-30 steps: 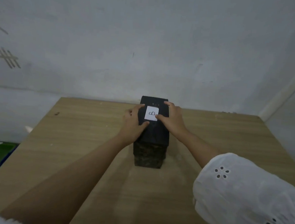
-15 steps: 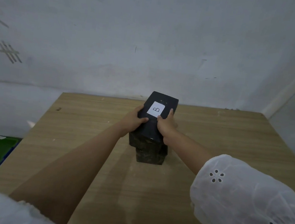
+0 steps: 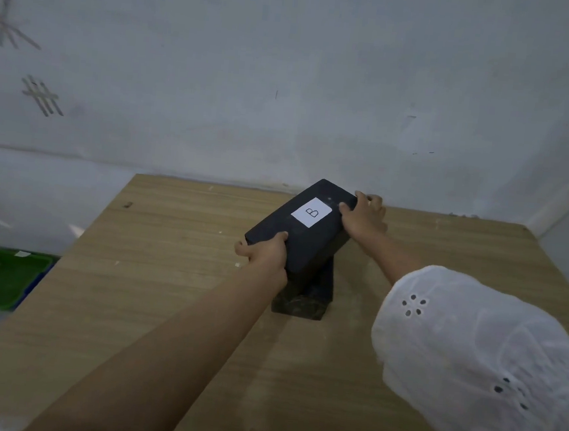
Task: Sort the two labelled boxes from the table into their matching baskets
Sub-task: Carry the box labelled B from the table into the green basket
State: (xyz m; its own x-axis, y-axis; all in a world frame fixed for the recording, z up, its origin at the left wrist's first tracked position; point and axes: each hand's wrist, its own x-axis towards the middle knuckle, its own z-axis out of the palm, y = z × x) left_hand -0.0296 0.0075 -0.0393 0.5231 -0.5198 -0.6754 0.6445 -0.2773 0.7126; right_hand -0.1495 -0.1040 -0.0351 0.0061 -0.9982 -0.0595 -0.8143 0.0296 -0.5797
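A black box with a white label reading B [image 3: 304,232] is held above the wooden table [image 3: 165,308], turned diagonally. My left hand [image 3: 266,253] grips its near left end and my right hand [image 3: 362,215] grips its far right end. Under it a second dark box [image 3: 306,301] stands on the table; its top and any label are hidden by the box B.
A green basket [image 3: 2,276] sits on the floor to the left of the table, with a blue edge beside it. A grey wall runs close behind the table's far edge. My white sleeve [image 3: 476,362] fills the lower right.
Box B has been lifted off the lower box and rotated diagonally. My hands have shifted from its sides to its two ends.
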